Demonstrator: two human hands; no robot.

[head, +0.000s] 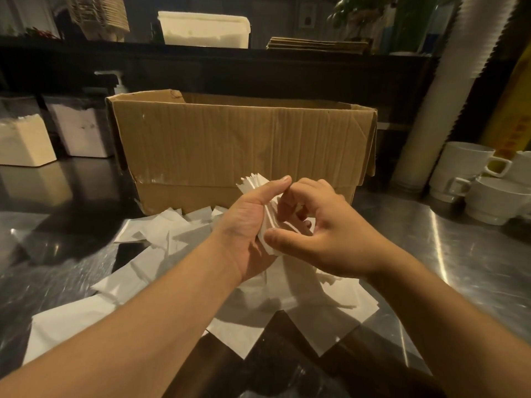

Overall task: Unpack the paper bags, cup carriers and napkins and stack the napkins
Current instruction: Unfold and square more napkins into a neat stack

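Note:
My left hand (pixel 247 225) grips a thick bundle of white napkins (pixel 253 182) upright, thumb along its top edge. From the right, my right hand (pixel 319 239) pinches the same bundle between thumb and curled fingers. Both hands hover above a loose spread of white napkins (pixel 161 239) lying scattered on the steel counter (pixel 459 254). Behind them stands an open brown cardboard box (pixel 238 145); its inside is hidden from here.
White cups (pixel 471 179) are stacked at the right, beside a tall column of white paper cups (pixel 448 90). Two tubs of white powder (pixel 26 145) sit at the left. A dark shelf at the back holds a white container (pixel 204 30) and flat brown paper bags (pixel 316 45).

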